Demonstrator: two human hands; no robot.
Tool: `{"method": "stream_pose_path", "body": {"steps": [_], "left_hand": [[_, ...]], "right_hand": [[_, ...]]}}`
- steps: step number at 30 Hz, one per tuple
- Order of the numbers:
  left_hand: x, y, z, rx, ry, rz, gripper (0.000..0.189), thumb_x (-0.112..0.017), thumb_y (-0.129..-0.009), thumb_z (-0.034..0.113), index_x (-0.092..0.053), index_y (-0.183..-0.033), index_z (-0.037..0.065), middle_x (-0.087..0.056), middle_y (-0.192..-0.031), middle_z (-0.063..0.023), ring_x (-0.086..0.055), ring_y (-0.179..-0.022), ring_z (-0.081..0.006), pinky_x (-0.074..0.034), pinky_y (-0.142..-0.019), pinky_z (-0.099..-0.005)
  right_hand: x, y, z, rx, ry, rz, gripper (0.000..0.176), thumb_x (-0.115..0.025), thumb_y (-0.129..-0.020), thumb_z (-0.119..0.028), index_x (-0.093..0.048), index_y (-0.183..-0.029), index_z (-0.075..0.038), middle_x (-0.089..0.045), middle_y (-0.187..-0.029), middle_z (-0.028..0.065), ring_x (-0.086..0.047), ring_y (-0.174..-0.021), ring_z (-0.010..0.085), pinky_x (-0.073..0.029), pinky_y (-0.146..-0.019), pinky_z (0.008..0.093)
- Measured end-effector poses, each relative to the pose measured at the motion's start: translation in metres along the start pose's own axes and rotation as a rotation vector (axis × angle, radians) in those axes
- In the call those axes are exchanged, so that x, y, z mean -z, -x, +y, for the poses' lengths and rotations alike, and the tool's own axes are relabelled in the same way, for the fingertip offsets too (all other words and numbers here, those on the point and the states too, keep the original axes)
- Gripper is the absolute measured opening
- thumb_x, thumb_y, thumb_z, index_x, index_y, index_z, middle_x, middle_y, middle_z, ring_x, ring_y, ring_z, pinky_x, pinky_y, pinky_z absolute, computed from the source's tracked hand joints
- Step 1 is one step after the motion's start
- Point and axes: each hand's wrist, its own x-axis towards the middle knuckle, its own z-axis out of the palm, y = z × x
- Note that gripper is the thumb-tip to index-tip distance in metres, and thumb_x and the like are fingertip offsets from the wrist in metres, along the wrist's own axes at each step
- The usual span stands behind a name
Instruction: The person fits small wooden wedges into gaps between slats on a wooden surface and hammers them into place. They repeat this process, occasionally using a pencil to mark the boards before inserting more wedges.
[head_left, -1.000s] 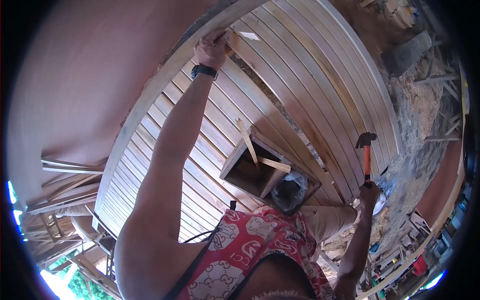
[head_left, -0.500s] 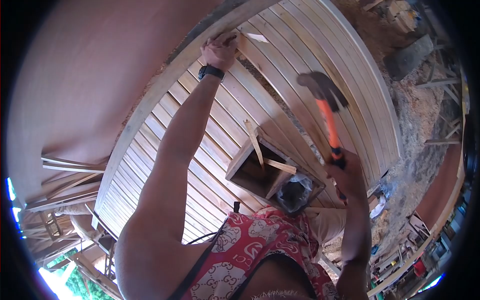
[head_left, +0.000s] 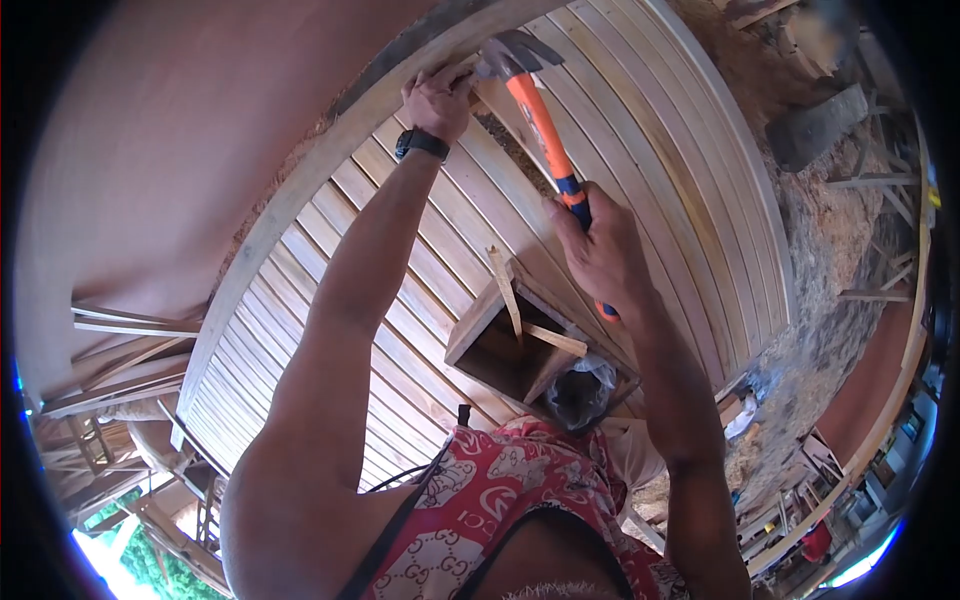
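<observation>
My right hand (head_left: 608,252) is wrapped round the orange and blue handle of a claw hammer (head_left: 541,125). The dark hammer head is at the top of the view, right beside the fingers of my left hand (head_left: 438,105). That hand, below which a dark wristwatch (head_left: 421,145) is worn, has its fingers bent together at the inner side of the curved wooden edge board (head_left: 335,165). What they hold, if anything, is hidden. Rows of pale wooden slats (head_left: 640,150) run beneath both arms, with a dark gap near the left hand.
An open wooden box (head_left: 478,322) rests on the slats near my body, with thin wood strips (head_left: 505,285) sticking out. Beside its compartment lies a clear plastic bag (head_left: 585,388). A large smooth brown panel (head_left: 180,150) rises at the left. Sawdust covers the ground at right.
The hammer has swung up and to the left, its head going from over the middle slats to beside my left hand. The left hand has stayed in place.
</observation>
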Motion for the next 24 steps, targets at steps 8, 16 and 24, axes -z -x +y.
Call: {"method": "stream_pose_path", "body": {"steps": [8,16,24], "left_hand": [[-0.003,0.003,0.001,-0.104,-0.028,0.101,0.017,-0.072,-0.087,0.026,-0.077,-0.102,0.022,-0.075,-0.104,-0.0071,-0.063,-0.113,-0.0250,-0.035,-0.106,-0.0440],[-0.004,0.002,-0.003,-0.112,-0.079,0.039,0.021,-0.073,-0.086,0.026,-0.077,-0.106,0.020,-0.074,-0.108,-0.0090,-0.063,-0.112,-0.0265,-0.038,-0.104,-0.0452],[-0.005,0.006,-0.002,-0.138,-0.091,0.074,0.020,-0.073,-0.086,0.028,-0.078,-0.105,0.022,-0.074,-0.111,-0.0089,-0.062,-0.116,-0.0251,-0.036,-0.106,-0.0449]], "right_hand": [[-0.011,-0.030,-0.014,-0.044,0.039,-0.014,0.037,-0.065,-0.097,-0.032,-0.057,-0.094,0.004,-0.061,-0.063,0.0189,-0.065,-0.058,0.0363,-0.048,-0.056,0.0433],[-0.015,-0.049,-0.004,-0.025,0.170,-0.010,0.036,-0.063,-0.098,-0.031,-0.055,-0.089,0.004,-0.063,-0.066,0.0224,-0.067,-0.065,0.0430,-0.049,-0.057,0.0482],[-0.019,-0.052,0.014,-0.011,0.205,0.002,0.038,-0.063,-0.097,-0.032,-0.057,-0.092,0.004,-0.063,-0.066,0.0221,-0.067,-0.066,0.0430,-0.049,-0.057,0.0484]]}}
